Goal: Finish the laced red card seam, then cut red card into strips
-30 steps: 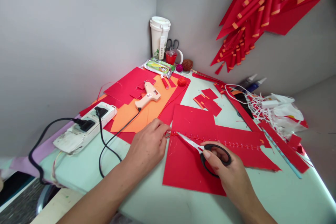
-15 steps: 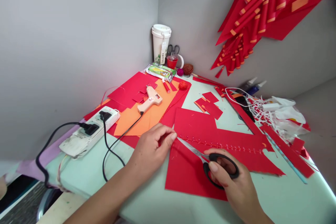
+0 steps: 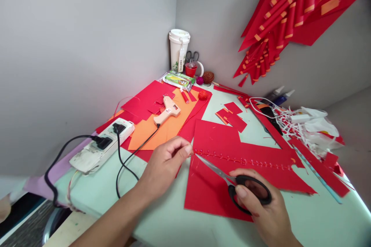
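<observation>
My left hand [image 3: 166, 166] pinches thumb and forefinger together at the left end of a red string [image 3: 223, 157]. Small knots or tufts line this string, which stretches right across a sheet of red paper [image 3: 208, 133]. In my right hand [image 3: 268, 208] is a pair of black-handled scissors [image 3: 215, 170], with my thumb and fingers at the handle loops. Its blades look nearly closed and point left, their tips just below the string and close to my left fingertips. Whether the tips touch the string I cannot tell.
Left lie a power strip [image 3: 94, 154] with black cords and a glue gun [image 3: 167, 111] on orange paper [image 3: 145, 133]. A coffee cup [image 3: 178, 52] stands at the back corner. White scraps [image 3: 290, 119] pile up at right; red paper firecrackers [image 3: 285, 19] hang on the wall.
My right hand and the scissors have shifted slightly right and toward me, the tips drawing a little away from my left fingertips. My left hand keeps its pinch.
</observation>
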